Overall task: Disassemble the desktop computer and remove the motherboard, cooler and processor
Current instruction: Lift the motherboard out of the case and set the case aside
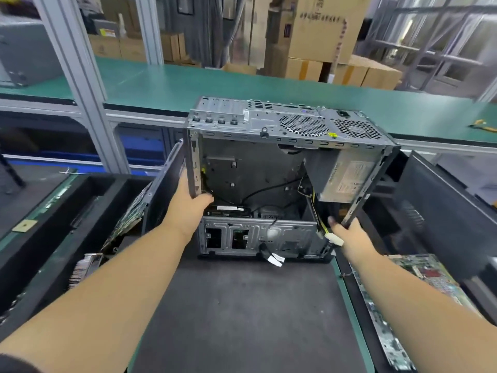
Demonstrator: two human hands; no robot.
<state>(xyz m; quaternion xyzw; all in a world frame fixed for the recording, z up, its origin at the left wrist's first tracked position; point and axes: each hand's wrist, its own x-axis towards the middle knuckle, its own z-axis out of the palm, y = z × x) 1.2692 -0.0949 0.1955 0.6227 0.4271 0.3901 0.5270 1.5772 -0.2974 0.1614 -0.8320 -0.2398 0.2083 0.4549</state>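
The computer case (269,184) stands open on the dark mat (242,305), its board bay bare. The left hand (188,208) grips its left edge, the right hand (349,235) its right edge. Loose cables (320,224) beside the right grip could snag if lifted.

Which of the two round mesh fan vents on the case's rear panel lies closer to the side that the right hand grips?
The smaller vent, at the panel's right end above the power supply. The larger vent sits nearer the middle, farther from the right hand.
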